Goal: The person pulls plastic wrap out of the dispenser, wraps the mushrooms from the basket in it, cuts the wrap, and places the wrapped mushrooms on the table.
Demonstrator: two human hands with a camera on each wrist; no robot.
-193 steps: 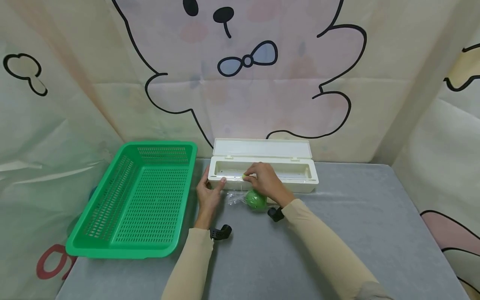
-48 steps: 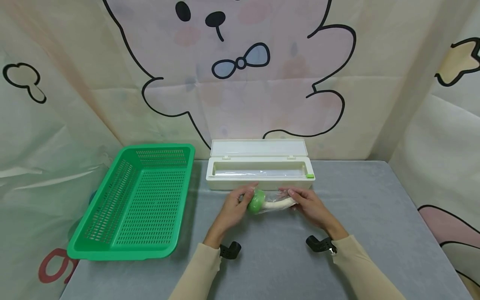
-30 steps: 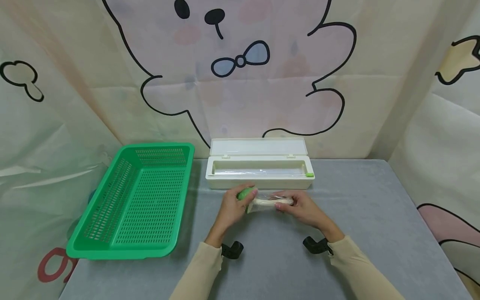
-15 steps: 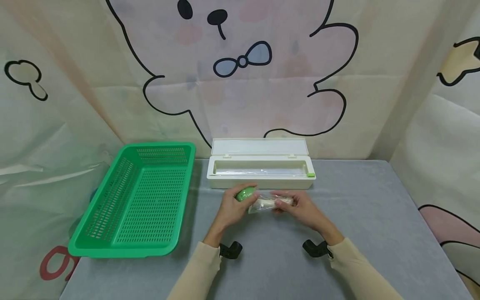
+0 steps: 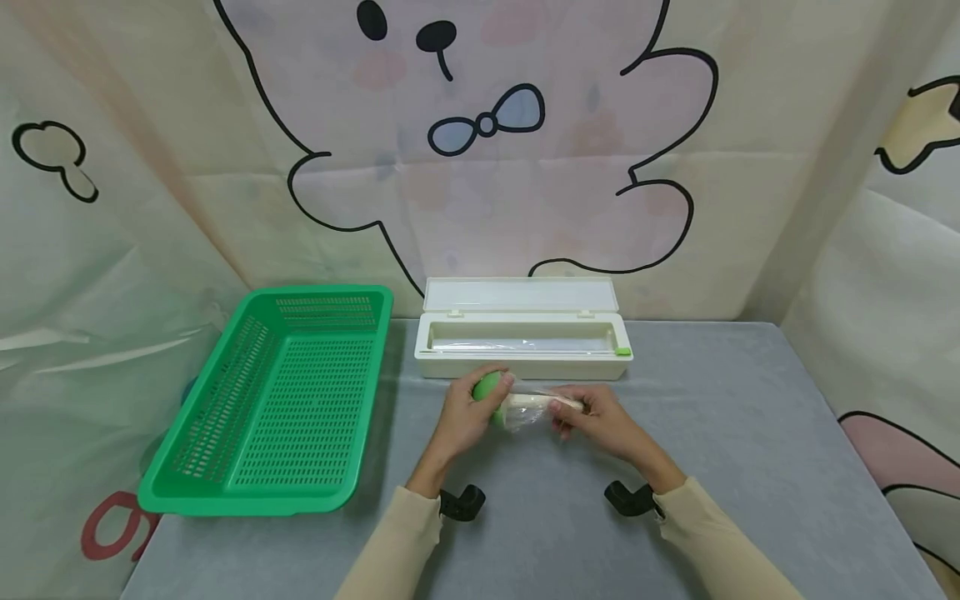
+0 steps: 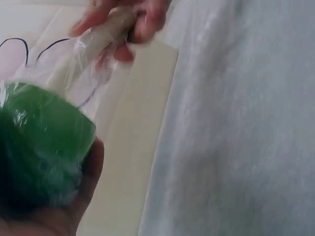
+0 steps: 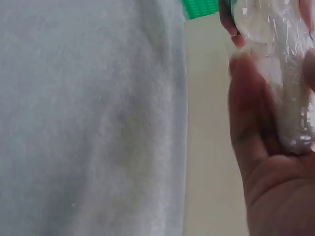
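Note:
A mushroom-shaped thing (image 5: 528, 402) with a rounded green head and a white stem is wrapped in clear cling film. It lies sideways between the hands, in front of the dispenser. My left hand (image 5: 461, 417) grips its green head (image 6: 47, 128) from the left. At the other end, my right hand (image 5: 611, 425) holds the film-covered stem (image 7: 290, 98) between thumb and fingers. Loose film bunches under the stem. Just behind the hands stands a white cling film dispenser (image 5: 525, 367), its lid (image 5: 521, 294) raised and its green slider (image 5: 622, 352) at the right end.
A green perforated basket (image 5: 240, 505) stands on the left of the grey-covered table (image 5: 720, 450). A printed cloth backdrop (image 5: 480, 208) rises behind the table, with more cloth at both sides.
Earlier, my left hand held the dispenser's left end and my right hand its slider. Both then moved to the wrapped thing; lately my right fingers shift on the stem, folding film around it.

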